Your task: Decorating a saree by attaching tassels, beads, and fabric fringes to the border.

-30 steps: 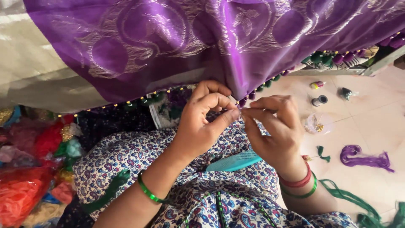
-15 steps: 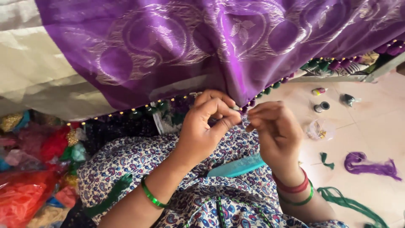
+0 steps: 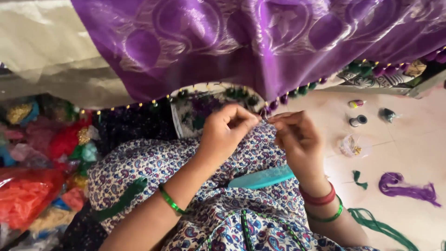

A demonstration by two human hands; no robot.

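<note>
A purple patterned cloth (image 3: 260, 42) hangs across the top, its lower edge trimmed with small green, purple and gold beads. My left hand (image 3: 225, 132) pinches that beaded edge (image 3: 267, 109) with thumb and fingers. My right hand (image 3: 297, 139) is beside it, fingertips closed on the same spot of the edge, holding something thin that is too small to make out. Both hands hover over my lap, which is covered by a paisley printed dress (image 3: 186, 162). A teal comb (image 3: 262, 177) lies on my lap under the right hand.
On the pale floor at right lie thread spools (image 3: 357, 121), a small clear bag of beads (image 3: 353, 146), a purple thread skein (image 3: 404, 186) and green thread (image 3: 381, 227). Bags of bright cloth and trim (image 3: 37, 186) pile up at left. A beige cloth (image 3: 46, 51) hangs upper left.
The view has shifted, so cloth and hands sit further right and lower. Both hands keep pinching the beaded edge, with fingertips drawn slightly closer together.
</note>
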